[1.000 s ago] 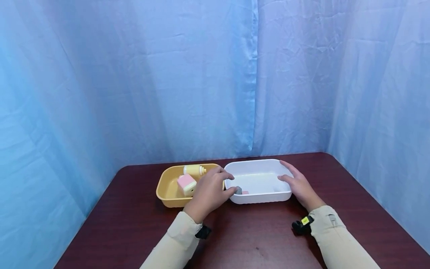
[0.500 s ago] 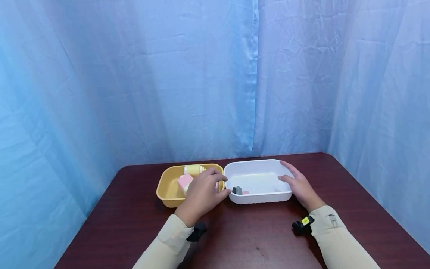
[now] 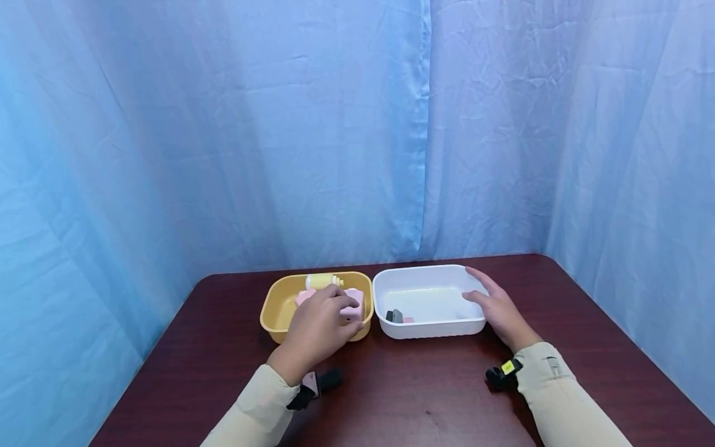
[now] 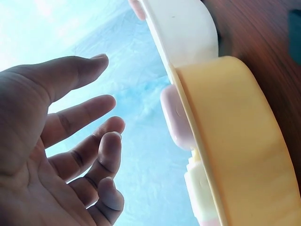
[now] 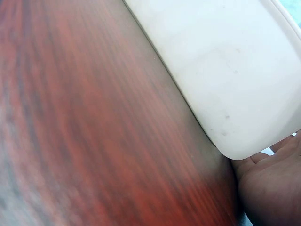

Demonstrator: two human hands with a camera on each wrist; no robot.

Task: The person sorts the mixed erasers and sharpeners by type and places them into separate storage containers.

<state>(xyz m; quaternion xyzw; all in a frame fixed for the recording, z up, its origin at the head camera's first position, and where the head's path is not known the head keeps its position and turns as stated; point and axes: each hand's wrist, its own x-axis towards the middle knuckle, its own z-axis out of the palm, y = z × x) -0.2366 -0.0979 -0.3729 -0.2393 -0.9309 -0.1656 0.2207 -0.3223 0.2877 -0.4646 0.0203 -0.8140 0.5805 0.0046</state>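
Observation:
In the head view, my left hand (image 3: pixel 315 326) hovers over the front of the yellow tray (image 3: pixel 267 313) with nothing in it. Its fingers are loosely bent and apart from the thumb in the left wrist view. Behind the hand, partly hidden, are a pink block (image 3: pixel 303 297) and a pale pink rounded block (image 3: pixel 355 298). A yellow-and-white, bottle-shaped piece (image 3: pixel 320 281) lies along the tray's back. My right hand (image 3: pixel 501 313) grips the right end of the white tray (image 3: pixel 432 331), thumb over the rim. Inside that tray's near left corner sit a small grey-and-black piece (image 3: pixel 397 316) and a small pink piece (image 3: pixel 408 320).
Both trays stand side by side on a dark red wooden table (image 3: pixel 408 391). Light blue curtains (image 3: pixel 335 136) hang behind the table and along both sides. A black wrist camera (image 3: pixel 499 375) is strapped at the right cuff.
My left hand has drawn back leftward and toward me, from the white tray's near left corner to over the yellow tray, uncovering the grey-and-black piece and pale pink block. My right hand stays put.

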